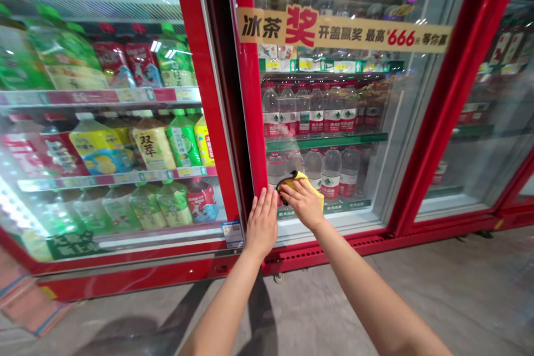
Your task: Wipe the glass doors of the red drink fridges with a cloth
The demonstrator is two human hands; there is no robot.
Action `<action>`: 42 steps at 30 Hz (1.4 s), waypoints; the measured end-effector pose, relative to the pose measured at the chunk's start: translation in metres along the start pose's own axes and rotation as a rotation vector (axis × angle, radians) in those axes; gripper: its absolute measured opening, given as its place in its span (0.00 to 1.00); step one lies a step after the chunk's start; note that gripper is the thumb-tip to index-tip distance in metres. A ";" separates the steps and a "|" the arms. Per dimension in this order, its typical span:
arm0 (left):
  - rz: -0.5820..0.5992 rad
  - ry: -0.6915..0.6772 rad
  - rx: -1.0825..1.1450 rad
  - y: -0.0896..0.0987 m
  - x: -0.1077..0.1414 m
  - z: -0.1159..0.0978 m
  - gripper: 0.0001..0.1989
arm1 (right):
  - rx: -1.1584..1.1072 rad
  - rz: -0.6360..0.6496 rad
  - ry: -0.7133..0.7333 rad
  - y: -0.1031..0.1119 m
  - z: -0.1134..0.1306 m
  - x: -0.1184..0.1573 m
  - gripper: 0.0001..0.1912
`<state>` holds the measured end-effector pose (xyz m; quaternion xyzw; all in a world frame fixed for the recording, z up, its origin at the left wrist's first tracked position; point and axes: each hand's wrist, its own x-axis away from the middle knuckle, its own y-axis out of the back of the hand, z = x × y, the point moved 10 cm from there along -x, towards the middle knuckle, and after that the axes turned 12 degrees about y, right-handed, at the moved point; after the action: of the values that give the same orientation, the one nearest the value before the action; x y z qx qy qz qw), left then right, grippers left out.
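My right hand (pixel 307 206) presses a yellow cloth (pixel 303 177) with a black edge against the lower left of a glass door (pixel 396 144). The fingers lie over the cloth, which shows above and to the right of them. My left hand (pixel 262 222) rests flat, fingers stretched out, on the lower part of the door's red frame (pixel 248 105), just left of the cloth. Behind the glass stand clear water bottles (pixel 317 108) with red caps, on green-edged shelves. The cloth and right hand hide some of the lower bottles.
A tan strip sticker (pixel 346 33) with red and black lettering crosses the door. To the left, another red-framed cooler holds several rows of coloured drink bottles (pixel 152 139). Pinkish boxes (pixel 29 295) sit at the lower left. Grey floor (pixel 308 311) lies below; more coolers continue right.
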<state>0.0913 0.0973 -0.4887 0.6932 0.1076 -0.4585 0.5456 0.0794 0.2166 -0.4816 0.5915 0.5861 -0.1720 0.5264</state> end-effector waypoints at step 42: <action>0.105 -0.254 -0.053 -0.071 -0.045 -0.131 0.41 | 0.130 -0.106 -0.853 0.040 -0.148 0.163 0.38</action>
<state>0.0881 0.2525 -0.5040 0.6197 0.0134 -0.5104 0.5961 0.0942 0.4316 -0.5416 0.4686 0.3334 -0.4642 0.6737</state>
